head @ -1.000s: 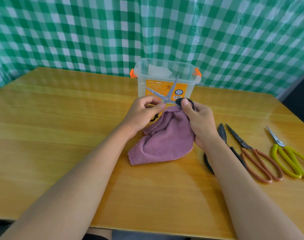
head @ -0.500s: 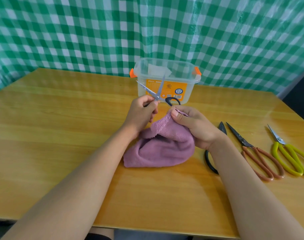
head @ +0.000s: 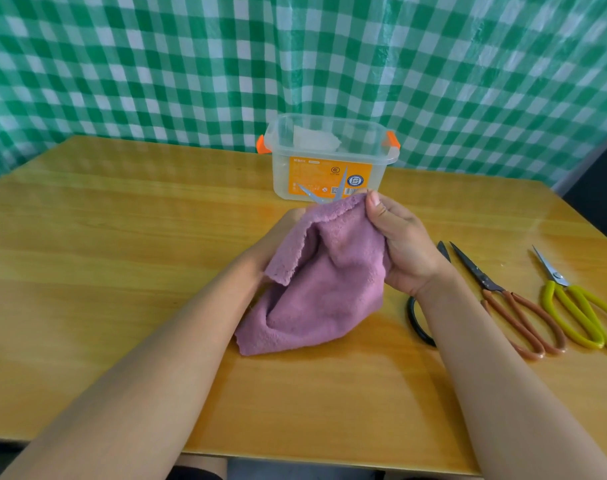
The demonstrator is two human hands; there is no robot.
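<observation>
looking down over both forearms as they reach across the near edge of the wooden table (head: pixel 122 306), i find the work at mid-table. the purple cloth (head: pixel 329 278) is the thing in hand: its lower half lies bunched on the tabletop, its upper half is lifted and draped between the two hands. the right hand (head: pixel 409 251) pinches the top hem tightly between thumb and curled fingers. the left hand (head: pixel 284 226) is mostly buried under the drape, so i cannot tell how its fingers lie. two thin blades of the small scissors (head: pixel 341 185) poke up, spread apart, just past the cloth's top edge; i judge the left hand carries them, though the handles are hidden

to my eye the cloth is light, soft and fleecy. it should sag wherever it is not held and is unlikely to slip, so a pinch at the hem or a corner is the place to take it. the scissors are stiff and sharp: i would hold them by the loops and let the cloth meet the flats of the blades, not the edges

right of the hands lie three more pairs, tips pointing away: black-handled scissors (head: pixel 414 320) partly under the right wrist, then brown-handled scissors (head: pixel 502 296), then yellow-handled scissors (head: pixel 559 281). farther back stands a clear plastic box (head: pixel 329 174) with orange clips, something pale inside, and behind it hangs the green checked curtain (head: pixel 156 64)
</observation>
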